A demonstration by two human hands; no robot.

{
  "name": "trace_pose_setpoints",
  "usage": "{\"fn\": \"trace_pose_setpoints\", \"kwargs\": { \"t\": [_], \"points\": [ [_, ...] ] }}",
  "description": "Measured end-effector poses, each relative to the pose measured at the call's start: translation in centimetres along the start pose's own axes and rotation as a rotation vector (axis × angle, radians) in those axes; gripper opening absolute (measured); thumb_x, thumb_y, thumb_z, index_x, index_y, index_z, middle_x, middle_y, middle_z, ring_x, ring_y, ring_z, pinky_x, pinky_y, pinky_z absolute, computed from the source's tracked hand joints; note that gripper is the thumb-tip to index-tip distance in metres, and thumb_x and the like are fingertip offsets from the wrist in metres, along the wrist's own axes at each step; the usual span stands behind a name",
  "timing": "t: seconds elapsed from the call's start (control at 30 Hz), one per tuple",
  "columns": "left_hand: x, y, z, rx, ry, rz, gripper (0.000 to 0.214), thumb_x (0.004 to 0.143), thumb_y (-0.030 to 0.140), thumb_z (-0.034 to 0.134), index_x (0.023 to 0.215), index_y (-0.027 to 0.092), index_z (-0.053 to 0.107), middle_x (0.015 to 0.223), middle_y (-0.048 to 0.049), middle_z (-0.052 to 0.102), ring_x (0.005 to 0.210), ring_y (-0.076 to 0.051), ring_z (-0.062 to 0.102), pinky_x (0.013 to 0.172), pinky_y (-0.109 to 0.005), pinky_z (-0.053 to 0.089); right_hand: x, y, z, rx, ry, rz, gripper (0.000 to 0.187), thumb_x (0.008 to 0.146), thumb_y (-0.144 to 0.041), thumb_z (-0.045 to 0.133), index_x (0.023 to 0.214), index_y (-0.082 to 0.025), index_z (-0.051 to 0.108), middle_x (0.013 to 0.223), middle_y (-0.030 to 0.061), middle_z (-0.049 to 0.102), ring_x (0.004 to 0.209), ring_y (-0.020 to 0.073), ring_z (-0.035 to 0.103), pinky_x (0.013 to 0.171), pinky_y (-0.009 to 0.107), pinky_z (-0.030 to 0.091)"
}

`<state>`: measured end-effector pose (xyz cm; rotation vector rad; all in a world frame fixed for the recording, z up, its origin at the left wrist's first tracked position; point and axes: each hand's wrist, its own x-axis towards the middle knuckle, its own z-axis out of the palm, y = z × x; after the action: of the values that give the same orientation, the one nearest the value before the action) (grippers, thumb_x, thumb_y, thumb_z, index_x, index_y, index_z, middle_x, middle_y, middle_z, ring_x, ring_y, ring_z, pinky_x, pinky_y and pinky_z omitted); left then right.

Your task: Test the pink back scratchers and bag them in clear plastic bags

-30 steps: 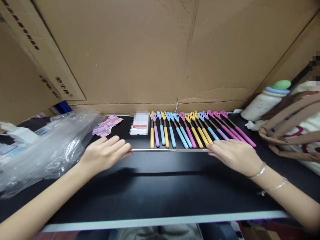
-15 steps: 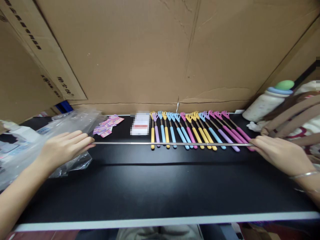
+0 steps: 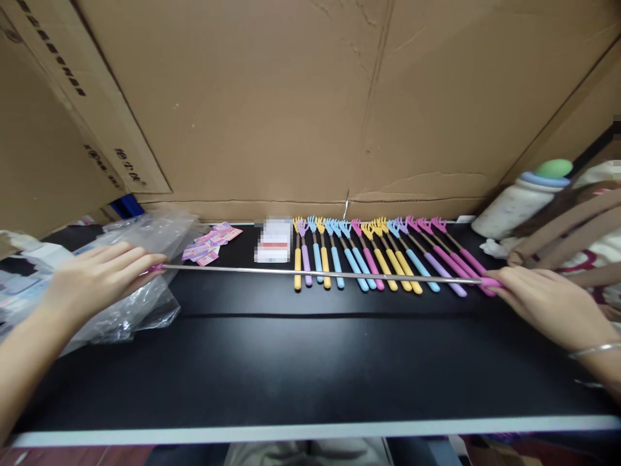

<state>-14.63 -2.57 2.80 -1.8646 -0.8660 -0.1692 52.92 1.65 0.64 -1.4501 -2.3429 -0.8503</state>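
A long telescopic back scratcher with a thin metal rod is stretched across the table between my two hands. My left hand is closed on its pink left end, and most of that end is hidden by the fingers. At the other end, my right hand grips the pink handle. Behind the rod lies a row of shorter back scratchers with yellow, purple, blue and pink handles and claw heads pointing away from me.
Clear plastic bags lie under and beside my left hand. Small pink-purple cards and a white blurred pack are at the back. A white bottle leans near a brown-striped bag at right. Cardboard walls the back.
My left hand has moved left and slightly up, and my right hand a little right. More of the pink ends now shows, and the rod slopes slightly.
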Motion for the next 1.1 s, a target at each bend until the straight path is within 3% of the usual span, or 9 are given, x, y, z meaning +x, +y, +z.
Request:
{"fn": "trace_pose_setpoints", "kwargs": {
  "t": [0.1,0.2,0.4,0.53,0.63,0.77,0.9,1.1],
  "points": [
    [-0.5,-0.7,0.2,0.056,0.037,-0.025,0.015,0.088,0.034,0.057,0.085,0.019,0.058,0.072,0.0044,0.066,0.069,-0.012,0.055,0.060,-0.020,0.039,-0.2,0.4,-0.1,-0.050,-0.096,-0.141,0.053,0.091,-0.057,0.031,0.082,-0.016,0.064,0.076,0.0129,0.066,0.070,0.0186,0.059,0.069,0.031,0.039],
    [-0.6,-0.9,0.3,0.074,0.048,-0.061,0.015,0.087,0.035,0.057,0.085,0.020,0.057,0.074,0.0048,0.066,0.069,-0.012,0.055,0.058,-0.019,0.038,-0.1,0.8,-0.3,-0.068,-0.110,-0.089,0.054,0.092,-0.056,0.027,0.086,-0.016,0.063,0.078,0.0148,0.065,0.070,0.0191,0.058,0.069,0.032,0.039],
    [0.1,-0.6,0.8,0.106,0.060,-0.100,0.013,0.088,0.033,0.056,0.086,0.021,0.058,0.075,0.0056,0.067,0.066,-0.009,0.056,0.054,-0.016,0.035,1.0,1.4,-0.2,-0.105,-0.073,-0.116,0.051,0.094,-0.051,0.029,0.084,-0.015,0.063,0.068,0.0120,0.062,0.064,0.0177,0.056,0.063,0.032,0.036],
    [0.6,-0.5,1.4,0.115,0.059,-0.080,0.013,0.089,0.033,0.053,0.084,0.022,0.058,0.072,0.0074,0.066,0.064,-0.008,0.056,0.053,-0.016,0.035,1.4,1.6,0.5,-0.097,-0.106,-0.112,0.038,0.095,-0.040,0.035,0.087,-0.015,0.064,0.077,0.0133,0.065,0.066,0.0170,0.057,0.066,0.032,0.037],
    [0.6,-0.4,1.5,0.104,0.066,-0.066,0.016,0.090,0.031,0.052,0.078,0.021,0.057,0.064,0.0069,0.063,0.062,-0.010,0.054,0.059,-0.018,0.039,1.2,1.9,0.8,-0.130,-0.116,-0.103,0.032,0.095,-0.035,0.039,0.089,-0.015,0.064,0.080,0.0133,0.066,0.067,0.0177,0.057,0.067,0.032,0.037],
    [1.1,0.1,1.0,0.086,0.097,-0.015,0.020,0.089,0.032,0.054,0.073,0.021,0.054,0.061,0.0071,0.062,0.063,-0.010,0.054,0.067,-0.020,0.043,0.8,1.6,0.2,-0.150,-0.074,-0.159,0.038,0.095,-0.041,0.038,0.088,-0.014,0.065,0.077,0.0118,0.066,0.066,0.0170,0.057,0.064,0.031,0.036],
    [3.7,2.2,0.0,0.019,0.167,0.078,0.021,0.086,0.038,0.059,0.075,0.021,0.055,0.063,0.0066,0.061,0.063,-0.010,0.054,0.064,-0.020,0.041,2.3,-2.3,-1.3,-0.142,0.124,-0.271,0.038,0.094,-0.041,0.040,0.077,-0.017,0.063,0.072,0.0083,0.067,0.060,0.0144,0.057,0.058,0.028,0.035],
    [9.2,7.5,-2.4,-0.236,0.154,0.126,0.021,0.089,0.031,0.055,0.070,0.020,0.055,0.059,0.0047,0.057,0.059,-0.010,0.053,0.057,-0.024,0.034,5.5,-11.7,-3.1,0.058,0.132,-0.382,0.029,0.096,-0.031,0.042,0.076,-0.017,0.059,0.066,0.0008,0.066,0.054,0.0105,0.058,0.053,0.024,0.033]
  ]
}}
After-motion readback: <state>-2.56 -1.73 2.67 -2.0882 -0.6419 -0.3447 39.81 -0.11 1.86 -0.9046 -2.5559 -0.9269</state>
